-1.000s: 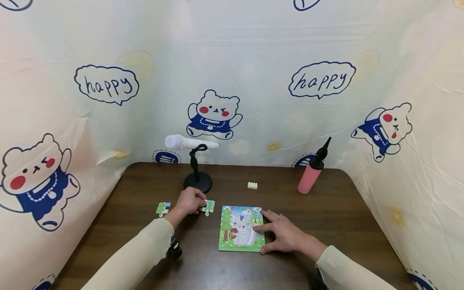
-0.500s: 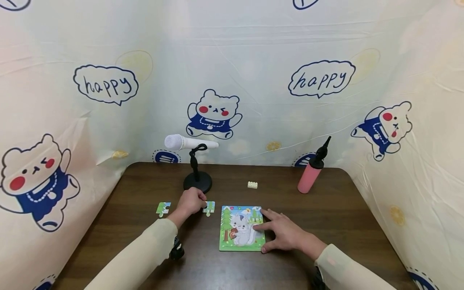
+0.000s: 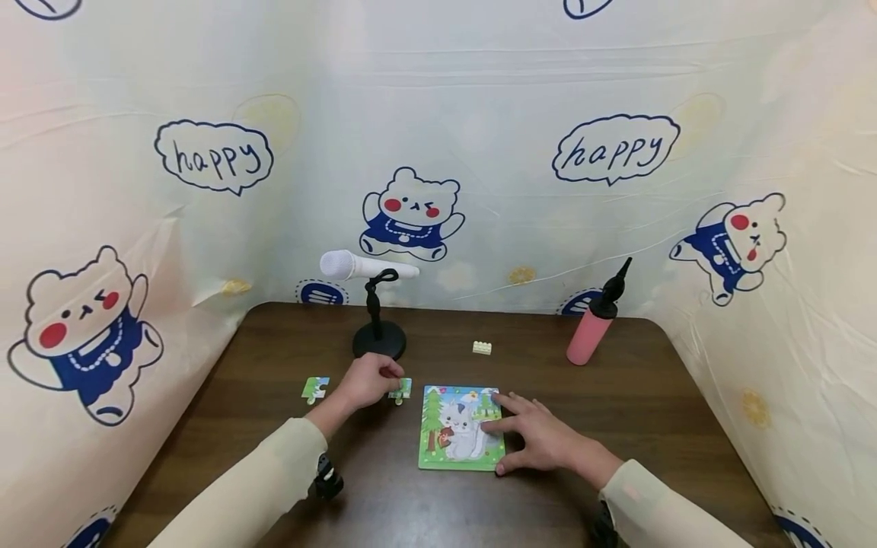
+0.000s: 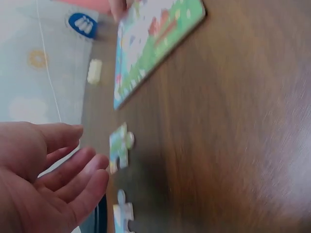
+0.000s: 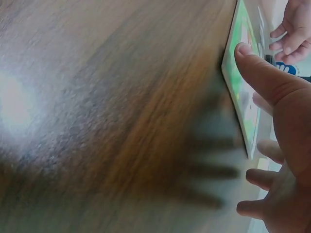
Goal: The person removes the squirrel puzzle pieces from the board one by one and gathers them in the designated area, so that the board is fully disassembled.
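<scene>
A square puzzle board (image 3: 452, 445) with a grey squirrel picture lies on the dark wooden table (image 3: 651, 411). My right hand (image 3: 541, 440) rests on the board's right side with fingers spread and the thumb at its near edge (image 5: 243, 51). My left hand (image 3: 370, 380) hovers by a loose puzzle piece (image 3: 401, 390), its fingers relaxed and holding nothing (image 4: 82, 162). In the left wrist view that piece (image 4: 119, 147) lies flat on the table under the fingertips. A second loose piece (image 3: 315, 389) lies left of the hand.
A white microphone on a black stand (image 3: 379, 339) is just behind my left hand. A small cream brick (image 3: 482, 348) and a pink pump bottle with a black top (image 3: 591, 331) stand farther back. Printed cloth walls (image 3: 438, 152) close in the table on three sides.
Almost nothing: the left hand stays by the loose piece, the right hand stays on the board. The head view has shifted slightly.
</scene>
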The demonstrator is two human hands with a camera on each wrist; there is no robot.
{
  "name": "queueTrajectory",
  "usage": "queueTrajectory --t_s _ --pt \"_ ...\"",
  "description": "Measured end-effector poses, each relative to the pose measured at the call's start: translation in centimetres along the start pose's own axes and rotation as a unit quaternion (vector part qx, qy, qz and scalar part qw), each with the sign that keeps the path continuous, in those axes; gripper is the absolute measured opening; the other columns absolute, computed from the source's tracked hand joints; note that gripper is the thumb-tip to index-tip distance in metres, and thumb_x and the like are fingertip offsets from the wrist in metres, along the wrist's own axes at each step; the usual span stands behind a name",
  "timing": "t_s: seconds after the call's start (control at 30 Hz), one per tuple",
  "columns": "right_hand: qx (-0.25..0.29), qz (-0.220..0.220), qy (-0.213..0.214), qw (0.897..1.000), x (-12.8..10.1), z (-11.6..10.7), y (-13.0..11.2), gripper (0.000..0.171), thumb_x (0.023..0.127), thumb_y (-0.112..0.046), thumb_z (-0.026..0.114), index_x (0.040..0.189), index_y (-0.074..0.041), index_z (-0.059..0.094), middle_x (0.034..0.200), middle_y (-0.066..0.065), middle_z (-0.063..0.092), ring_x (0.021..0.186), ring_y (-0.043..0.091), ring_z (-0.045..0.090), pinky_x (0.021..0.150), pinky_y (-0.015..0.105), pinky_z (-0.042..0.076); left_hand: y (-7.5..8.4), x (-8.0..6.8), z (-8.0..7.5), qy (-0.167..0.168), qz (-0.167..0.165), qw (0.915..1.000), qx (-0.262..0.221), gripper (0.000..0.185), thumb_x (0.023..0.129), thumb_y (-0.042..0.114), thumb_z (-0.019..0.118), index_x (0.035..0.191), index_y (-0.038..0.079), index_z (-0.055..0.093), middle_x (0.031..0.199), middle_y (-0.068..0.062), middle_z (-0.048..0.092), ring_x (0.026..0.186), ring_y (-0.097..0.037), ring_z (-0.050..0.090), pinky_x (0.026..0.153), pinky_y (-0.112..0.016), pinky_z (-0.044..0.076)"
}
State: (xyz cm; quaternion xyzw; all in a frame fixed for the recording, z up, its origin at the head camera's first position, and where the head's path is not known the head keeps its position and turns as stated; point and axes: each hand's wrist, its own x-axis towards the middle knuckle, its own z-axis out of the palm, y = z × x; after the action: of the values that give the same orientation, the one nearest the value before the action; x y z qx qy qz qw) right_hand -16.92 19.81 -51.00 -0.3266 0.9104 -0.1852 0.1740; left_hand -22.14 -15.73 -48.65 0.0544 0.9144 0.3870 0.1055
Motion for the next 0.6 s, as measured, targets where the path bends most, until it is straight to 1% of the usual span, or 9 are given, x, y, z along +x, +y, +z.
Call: queueTrajectory --t_s 0.07,0.17,0.27,0.43,0.6 --pt "-0.003 -0.013 0.004 1.0 0.1 -0.1 -0.4 0.068 0.084 -0.06 0.077 0.145 -0.038 0.058 0.166 0.011 0.031 0.153 0.04 0.027 0.114 0.073 0.025 0.7 -0.7 0.2 -0.017 0.004 0.9997 -0.016 0.016 0.092 0.01 0.076 0.108 0.007 0.077 0.096 -0.001 0.072 0.086 -0.018 0.062 0.078 -0.036 0.055" --pt "-0.019 -0.035 0.01 0.999 0.4 -0.1 -1.2 0.068 0.085 -0.059 0.077 0.146 -0.036 0.058 0.164 0.01 0.036 0.15 0.035 0.034 0.114 0.065 0.033 1.5 -1.7 1.0 -0.04 0.016 0.9985 -0.034 0.017 0.092 0.009 0.076 0.109 0.008 0.077 0.098 0.0 0.071 0.087 -0.018 0.062 0.076 -0.035 0.055" --pt "-0.032 -0.057 0.015 0.998 0.8 0.3 -2.1 0.066 0.086 -0.058 0.076 0.145 -0.035 0.059 0.161 0.008 0.041 0.146 0.03 0.041 0.112 0.058 0.039 2.2 -2.4 2.2 -0.058 0.04 0.9967 -0.041 0.017 0.092 0.008 0.075 0.108 0.007 0.077 0.098 0.0 0.072 0.087 -0.016 0.063 0.076 -0.035 0.055" --pt "-0.049 -0.091 0.023 0.994 1.4 1.5 -3.0 0.063 0.087 -0.06 0.074 0.143 -0.037 0.06 0.16 0.006 0.043 0.145 0.027 0.042 0.113 0.054 0.041 2.3 -2.9 4.0 -0.074 0.075 0.994 -0.03 0.017 0.091 0.008 0.075 0.108 0.007 0.076 0.099 0.0 0.073 0.089 -0.014 0.064 0.079 -0.035 0.055" --pt "-0.075 -0.128 0.036 0.988 1.6 2.8 -3.4 0.059 0.089 -0.061 0.072 0.142 -0.038 0.06 0.158 0.007 0.045 0.147 0.027 0.041 0.114 0.054 0.039 2.1 -2.8 5.2 -0.074 0.085 0.9934 -0.022 0.019 0.088 0.006 0.076 0.107 0.006 0.076 0.102 -0.003 0.074 0.085 -0.014 0.061 0.075 -0.033 0.053"
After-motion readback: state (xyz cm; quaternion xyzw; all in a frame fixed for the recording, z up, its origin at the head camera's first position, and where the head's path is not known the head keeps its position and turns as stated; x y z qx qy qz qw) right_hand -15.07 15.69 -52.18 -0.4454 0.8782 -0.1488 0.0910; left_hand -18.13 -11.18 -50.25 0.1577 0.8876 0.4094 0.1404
